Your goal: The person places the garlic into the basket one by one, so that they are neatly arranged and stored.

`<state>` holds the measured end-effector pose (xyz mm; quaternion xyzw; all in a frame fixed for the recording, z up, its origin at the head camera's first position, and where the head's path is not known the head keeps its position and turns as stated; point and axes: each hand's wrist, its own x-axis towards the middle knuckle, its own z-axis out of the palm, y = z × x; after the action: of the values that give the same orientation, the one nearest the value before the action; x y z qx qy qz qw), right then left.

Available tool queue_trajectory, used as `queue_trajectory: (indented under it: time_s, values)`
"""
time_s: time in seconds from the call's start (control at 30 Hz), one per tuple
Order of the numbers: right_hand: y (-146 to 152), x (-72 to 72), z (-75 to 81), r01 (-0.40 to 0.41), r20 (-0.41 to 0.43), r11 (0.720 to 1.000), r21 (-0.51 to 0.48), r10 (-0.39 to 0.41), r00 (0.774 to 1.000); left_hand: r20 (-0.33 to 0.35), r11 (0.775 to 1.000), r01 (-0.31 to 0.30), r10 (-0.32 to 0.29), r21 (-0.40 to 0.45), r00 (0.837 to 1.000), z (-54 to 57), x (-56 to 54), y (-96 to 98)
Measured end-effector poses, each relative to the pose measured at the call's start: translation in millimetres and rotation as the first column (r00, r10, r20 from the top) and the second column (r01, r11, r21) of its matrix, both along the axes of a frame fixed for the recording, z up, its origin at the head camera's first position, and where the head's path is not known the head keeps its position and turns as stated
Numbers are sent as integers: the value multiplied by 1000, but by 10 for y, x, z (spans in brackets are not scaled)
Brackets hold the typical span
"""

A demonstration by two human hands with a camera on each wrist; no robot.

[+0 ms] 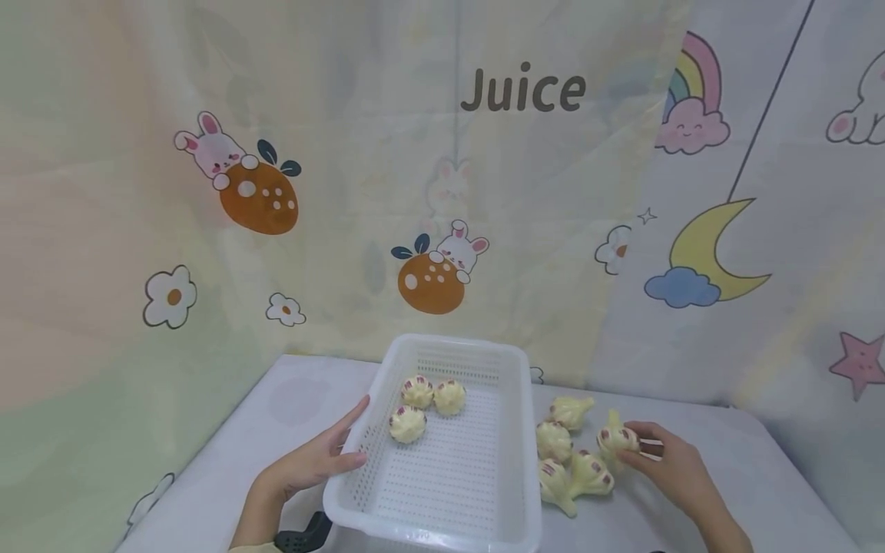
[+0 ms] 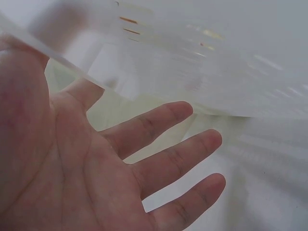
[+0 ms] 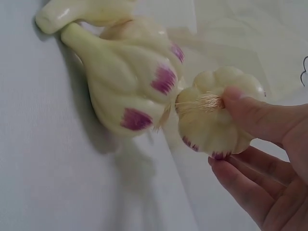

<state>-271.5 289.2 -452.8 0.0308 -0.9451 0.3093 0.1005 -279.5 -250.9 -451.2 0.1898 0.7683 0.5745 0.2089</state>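
A white plastic basket [image 1: 449,522] with perforated walls stands in the middle of the table. Inside it, toward the far left, are three cream garlic bulbs [image 1: 408,425] with purple marks. My left hand [image 1: 314,459] holds the basket's left side, thumb over the rim; its other fingers [image 2: 178,161] spread beside the outer wall. On the right, my right hand [image 1: 667,461] pinches a garlic bulb [image 3: 219,113] between thumb and fingertips, root tuft turned to the wrist camera. Several more garlic bulbs [image 1: 554,442] lie between basket and right hand.
The white table [image 1: 747,468] meets a printed curtain [image 1: 332,230] at its far edge. Several bulbs sit right against the basket's right wall, some with stems pointing outward. A black strap-like piece [image 1: 304,535] is at my left wrist.
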Motion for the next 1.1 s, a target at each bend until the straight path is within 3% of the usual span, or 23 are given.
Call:
queue_trajectory:
  time_s: [0.4,0.8,1.1]
  values:
    - [-337,27,90,19,-4,988,-155,-20,1000,-5,1000,12,-12,7,1000,24,20,12]
    - [-598,43,194,14,14,973,-230,-11,1000,-15,1000,5,-5,-1,1000,57,28,4]
    - [-695,77,209,-19,8,946,-324,23,1000,-32,1000,7,-8,-21,999,24,24,-6]
